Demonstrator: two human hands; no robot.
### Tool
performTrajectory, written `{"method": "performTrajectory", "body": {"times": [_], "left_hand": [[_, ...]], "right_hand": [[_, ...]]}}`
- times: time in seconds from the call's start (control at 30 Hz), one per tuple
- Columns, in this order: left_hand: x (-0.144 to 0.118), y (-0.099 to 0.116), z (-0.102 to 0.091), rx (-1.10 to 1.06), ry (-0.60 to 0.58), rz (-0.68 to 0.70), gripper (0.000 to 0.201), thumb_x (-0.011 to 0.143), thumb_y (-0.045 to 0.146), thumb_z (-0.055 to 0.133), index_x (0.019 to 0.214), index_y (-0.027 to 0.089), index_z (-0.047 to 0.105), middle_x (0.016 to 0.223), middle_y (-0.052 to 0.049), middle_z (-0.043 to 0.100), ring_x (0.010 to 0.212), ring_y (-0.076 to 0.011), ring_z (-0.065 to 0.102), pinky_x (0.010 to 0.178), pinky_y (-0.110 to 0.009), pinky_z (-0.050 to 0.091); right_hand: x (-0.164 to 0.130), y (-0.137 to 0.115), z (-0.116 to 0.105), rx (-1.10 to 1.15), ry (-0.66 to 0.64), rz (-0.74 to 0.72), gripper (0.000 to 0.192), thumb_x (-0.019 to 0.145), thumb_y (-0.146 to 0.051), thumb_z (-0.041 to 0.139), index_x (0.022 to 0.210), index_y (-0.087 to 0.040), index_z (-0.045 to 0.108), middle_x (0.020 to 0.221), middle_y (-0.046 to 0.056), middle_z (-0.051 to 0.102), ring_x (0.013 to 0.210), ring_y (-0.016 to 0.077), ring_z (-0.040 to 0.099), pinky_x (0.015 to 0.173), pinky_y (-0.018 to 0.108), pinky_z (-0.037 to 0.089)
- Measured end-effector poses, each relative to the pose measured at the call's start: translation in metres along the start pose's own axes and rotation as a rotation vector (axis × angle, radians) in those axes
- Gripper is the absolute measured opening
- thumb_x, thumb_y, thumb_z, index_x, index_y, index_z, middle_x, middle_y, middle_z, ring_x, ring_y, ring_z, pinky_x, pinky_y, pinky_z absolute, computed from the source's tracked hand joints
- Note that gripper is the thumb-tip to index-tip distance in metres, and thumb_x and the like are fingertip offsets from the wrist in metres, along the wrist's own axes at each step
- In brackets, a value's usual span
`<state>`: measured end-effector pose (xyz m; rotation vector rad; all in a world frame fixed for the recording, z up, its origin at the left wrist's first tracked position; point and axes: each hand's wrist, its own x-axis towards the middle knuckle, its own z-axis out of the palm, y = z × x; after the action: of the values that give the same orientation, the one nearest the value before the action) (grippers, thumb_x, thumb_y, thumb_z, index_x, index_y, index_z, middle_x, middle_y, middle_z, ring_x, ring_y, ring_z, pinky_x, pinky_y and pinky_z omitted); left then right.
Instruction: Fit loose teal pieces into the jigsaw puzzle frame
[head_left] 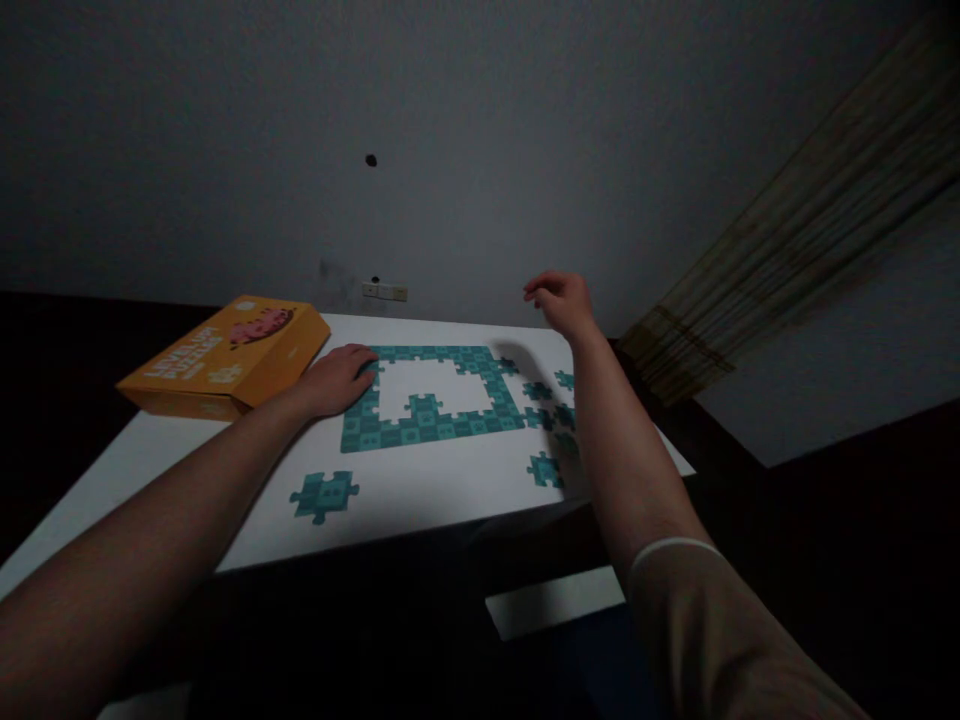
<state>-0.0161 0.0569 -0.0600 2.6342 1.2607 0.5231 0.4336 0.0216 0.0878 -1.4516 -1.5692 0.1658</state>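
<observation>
A teal jigsaw frame [431, 425] lies on the white table [420, 490], its middle still bare. My left hand [339, 378] rests flat on the frame's left edge, fingers spread, holding nothing. My right hand [561, 298] hovers in the air above the table's far right corner, fingers loosely curled; I cannot tell whether anything is in it. Loose teal pieces [546, 468] lie to the right of the frame, under my right forearm. One larger joined piece [324, 494] sits near the front edge.
An orange puzzle box [225, 358] lies at the table's far left. A grey wall [450, 180] with a socket [384, 291] stands behind. A striped curtain [810, 230] hangs at the right. The room is dim.
</observation>
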Motion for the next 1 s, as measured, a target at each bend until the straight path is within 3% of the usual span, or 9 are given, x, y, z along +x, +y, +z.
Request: {"method": "performTrajectory", "body": {"times": [0.1,0.17,0.23,0.33,0.47,0.57,0.67,0.8,1.0], "left_hand": [[0.0,-0.002,0.002,0.013,-0.011,0.004,0.063,0.106,0.057,0.046,0.148,0.021,0.076,0.159,-0.018,0.073,0.149,-0.0399,0.067,0.133,-0.057,0.051],[0.001,-0.004,0.003,0.015,-0.008,0.01,0.063,0.107,0.057,0.046,0.15,0.022,0.075,0.159,-0.017,0.072,0.15,-0.0405,0.066,0.133,-0.058,0.051],[0.002,-0.005,0.004,0.012,-0.006,0.012,0.063,0.107,0.058,0.047,0.15,0.021,0.075,0.159,-0.017,0.072,0.15,-0.0418,0.066,0.132,-0.059,0.051],[0.004,-0.007,0.005,0.016,-0.019,0.004,0.063,0.106,0.057,0.048,0.151,0.022,0.075,0.16,-0.017,0.072,0.15,-0.0427,0.065,0.132,-0.06,0.051],[0.005,-0.009,0.006,0.033,-0.024,-0.011,0.065,0.106,0.058,0.047,0.153,0.022,0.073,0.162,-0.017,0.07,0.15,-0.0407,0.065,0.133,-0.057,0.051],[0.006,-0.009,0.005,0.037,-0.022,-0.003,0.065,0.105,0.058,0.048,0.152,0.021,0.074,0.16,-0.017,0.071,0.148,-0.0414,0.066,0.132,-0.058,0.052],[0.006,-0.008,0.004,0.03,-0.019,0.02,0.066,0.105,0.057,0.047,0.151,0.017,0.075,0.157,-0.02,0.072,0.147,-0.0417,0.067,0.131,-0.057,0.053],[0.005,-0.01,0.004,0.006,-0.005,0.033,0.066,0.105,0.056,0.047,0.149,0.016,0.075,0.156,-0.021,0.073,0.148,-0.0418,0.067,0.131,-0.06,0.052],[0.006,-0.014,0.006,0.005,0.0,0.047,0.064,0.104,0.055,0.048,0.148,0.018,0.076,0.156,-0.019,0.075,0.15,-0.0413,0.066,0.133,-0.058,0.05]], "right_hand": [[0.015,0.015,0.01,0.13,0.235,0.084,0.014,0.098,-0.023,0.062,0.087,-0.025,0.072,0.078,0.002,0.077,0.069,0.0166,0.056,0.069,0.034,0.048],[0.002,0.023,-0.001,0.13,0.241,0.085,0.017,0.101,-0.02,0.059,0.09,-0.025,0.071,0.081,0.003,0.077,0.07,0.0149,0.052,0.07,0.034,0.047],[-0.03,0.026,-0.024,0.083,0.125,0.029,0.015,0.099,-0.02,0.061,0.095,-0.023,0.075,0.087,0.005,0.08,0.073,0.0153,0.055,0.072,0.035,0.049],[-0.102,0.022,-0.066,-0.048,-0.121,-0.045,0.019,0.095,-0.026,0.068,0.104,-0.023,0.083,0.097,0.007,0.085,0.082,0.021,0.068,0.076,0.038,0.053],[-0.207,0.013,-0.093,-0.329,-0.338,0.042,0.032,0.098,-0.04,0.07,0.123,-0.027,0.088,0.122,0.011,0.088,0.098,0.0309,0.079,0.083,0.045,0.059],[-0.259,0.009,-0.083,-0.464,-0.28,0.104,0.037,0.1,-0.052,0.072,0.125,-0.028,0.087,0.124,0.015,0.087,0.118,0.0402,0.079,0.1,0.056,0.062],[-0.284,0.008,-0.062,-0.546,-0.222,0.146,0.044,0.1,-0.057,0.074,0.133,-0.028,0.085,0.13,0.017,0.086,0.128,0.0452,0.075,0.106,0.06,0.062],[-0.29,0.014,-0.04,-0.549,-0.158,0.215,0.044,0.102,-0.051,0.072,0.135,-0.025,0.083,0.131,0.02,0.085,0.128,0.047,0.075,0.11,0.064,0.061],[-0.282,0.029,-0.03,-0.371,-0.156,0.314,0.046,0.094,-0.039,0.075,0.137,-0.026,0.076,0.133,0.018,0.084,0.126,0.0435,0.079,0.114,0.063,0.062]]}}
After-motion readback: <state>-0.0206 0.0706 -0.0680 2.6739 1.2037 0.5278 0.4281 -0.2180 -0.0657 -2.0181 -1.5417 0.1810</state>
